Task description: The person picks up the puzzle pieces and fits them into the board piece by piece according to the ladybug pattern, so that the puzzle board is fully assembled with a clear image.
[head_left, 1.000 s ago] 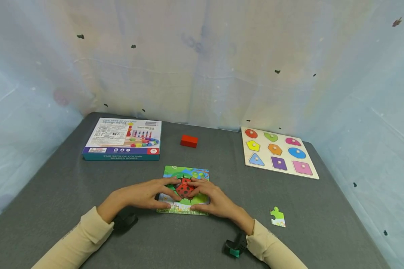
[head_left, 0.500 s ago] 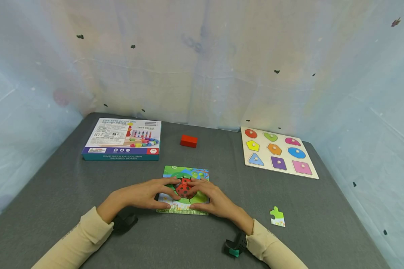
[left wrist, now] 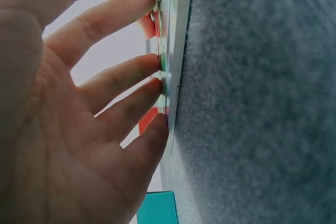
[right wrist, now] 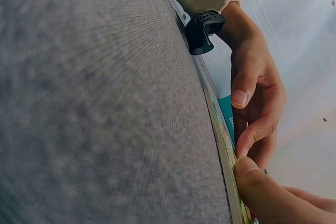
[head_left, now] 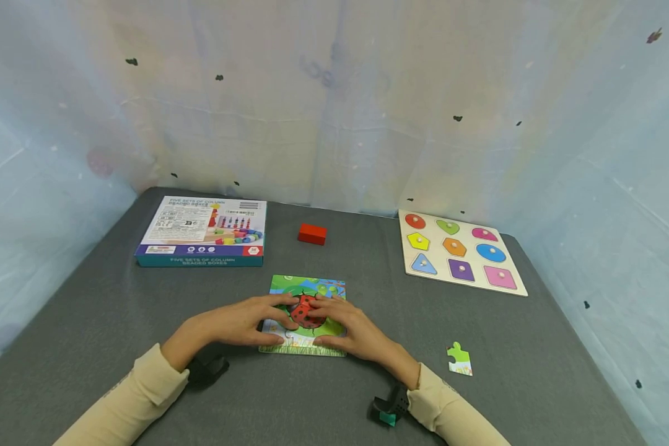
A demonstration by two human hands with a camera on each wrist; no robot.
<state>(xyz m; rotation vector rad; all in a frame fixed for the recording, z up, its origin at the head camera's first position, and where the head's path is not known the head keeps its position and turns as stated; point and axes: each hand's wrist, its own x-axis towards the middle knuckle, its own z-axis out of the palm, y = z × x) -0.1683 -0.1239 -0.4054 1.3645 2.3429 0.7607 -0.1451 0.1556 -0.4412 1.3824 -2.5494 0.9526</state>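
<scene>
A ladybug jigsaw puzzle point(head_left: 306, 285) in a thin tray lies flat on the table, mid-view in the head view. My left hand point(head_left: 248, 320) rests its fingertips on the puzzle's left part, thumb near the lower left. From the right, my right hand point(head_left: 357, 328) touches it too, fingers spread over the ladybug and thumb low down. Both hands hide parts of the picture, including the right side. The left wrist view shows the left hand point(left wrist: 79, 124) with fingers extended against the puzzle's surface. A loose green-and-white jigsaw piece point(head_left: 459, 359) lies off to the right.
A teal-edged bead toy box point(head_left: 203, 232) lies at the back left. Behind the puzzle sits a red block point(head_left: 312, 234). A wooden shape board point(head_left: 463, 253) with knobbed pieces is at the back right. Pale sheeting point(head_left: 334, 111) surrounds the grey table point(head_left: 201, 409).
Both hands stay on the puzzle, with only slight shifts of the fingers over the ladybug. The loose piece and the other objects have not moved.
</scene>
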